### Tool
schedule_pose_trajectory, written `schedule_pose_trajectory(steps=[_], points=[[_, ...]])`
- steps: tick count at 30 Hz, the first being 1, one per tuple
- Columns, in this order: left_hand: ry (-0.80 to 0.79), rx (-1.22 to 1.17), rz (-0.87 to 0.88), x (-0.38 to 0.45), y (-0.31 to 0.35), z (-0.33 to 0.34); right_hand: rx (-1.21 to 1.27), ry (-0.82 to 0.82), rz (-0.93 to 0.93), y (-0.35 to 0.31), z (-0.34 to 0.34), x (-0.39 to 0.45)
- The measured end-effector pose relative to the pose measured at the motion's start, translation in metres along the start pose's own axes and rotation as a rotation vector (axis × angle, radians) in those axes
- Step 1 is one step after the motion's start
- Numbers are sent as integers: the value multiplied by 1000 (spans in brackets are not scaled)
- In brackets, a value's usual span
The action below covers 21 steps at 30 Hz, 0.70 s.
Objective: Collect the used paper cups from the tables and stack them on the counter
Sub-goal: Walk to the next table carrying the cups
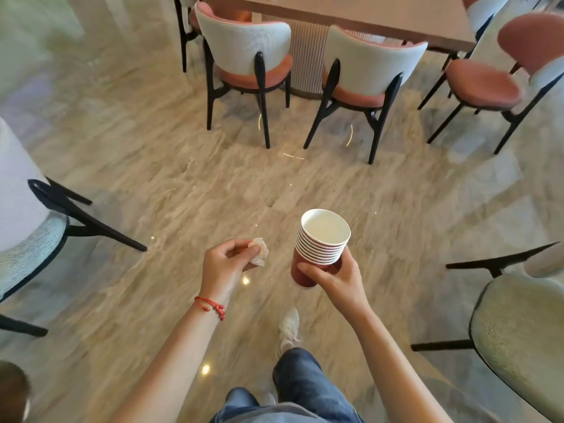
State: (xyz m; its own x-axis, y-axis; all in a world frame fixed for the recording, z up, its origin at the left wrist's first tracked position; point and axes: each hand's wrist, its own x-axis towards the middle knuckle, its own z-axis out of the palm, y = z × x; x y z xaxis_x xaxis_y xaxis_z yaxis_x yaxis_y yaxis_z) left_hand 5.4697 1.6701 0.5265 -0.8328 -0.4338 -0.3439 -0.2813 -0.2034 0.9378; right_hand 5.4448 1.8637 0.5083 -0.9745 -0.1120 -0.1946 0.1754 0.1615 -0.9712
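Note:
A stack of several red paper cups (pixel 320 242) with white rims and a white inside is held upright in front of me, over the floor. My right hand (pixel 334 280) grips the lower part of the stack, fingers curled round it. My left hand (pixel 224 264), with a red string bracelet at the wrist, pinches a crumpled white tissue (pixel 260 251) between thumb and fingers, to the left of the cups.
A brown table (pixel 381 16) stands ahead with pink-and-white chairs (pixel 244 59) pushed against it. Green-seated chairs flank me, one at the left (pixel 30 248) and one at the right (pixel 518 325). Marble floor (pixel 183 178) lies between. My jeans and white shoe (pixel 290 326) show below.

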Motion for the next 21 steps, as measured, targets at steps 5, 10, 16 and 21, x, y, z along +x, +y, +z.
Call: schedule_pose_trajectory(steps=[5, 10, 16, 21], points=[[10, 23, 31, 86, 23, 32, 6, -3, -13, -12, 1, 97], [26, 31, 59, 169, 64, 66, 4, -17, -40, -44, -4, 199], [61, 5, 54, 262, 98, 81, -9, -41, -11, -67, 1, 303], [70, -1, 41, 390, 45, 97, -11, -38, -26, 4, 35, 413]])
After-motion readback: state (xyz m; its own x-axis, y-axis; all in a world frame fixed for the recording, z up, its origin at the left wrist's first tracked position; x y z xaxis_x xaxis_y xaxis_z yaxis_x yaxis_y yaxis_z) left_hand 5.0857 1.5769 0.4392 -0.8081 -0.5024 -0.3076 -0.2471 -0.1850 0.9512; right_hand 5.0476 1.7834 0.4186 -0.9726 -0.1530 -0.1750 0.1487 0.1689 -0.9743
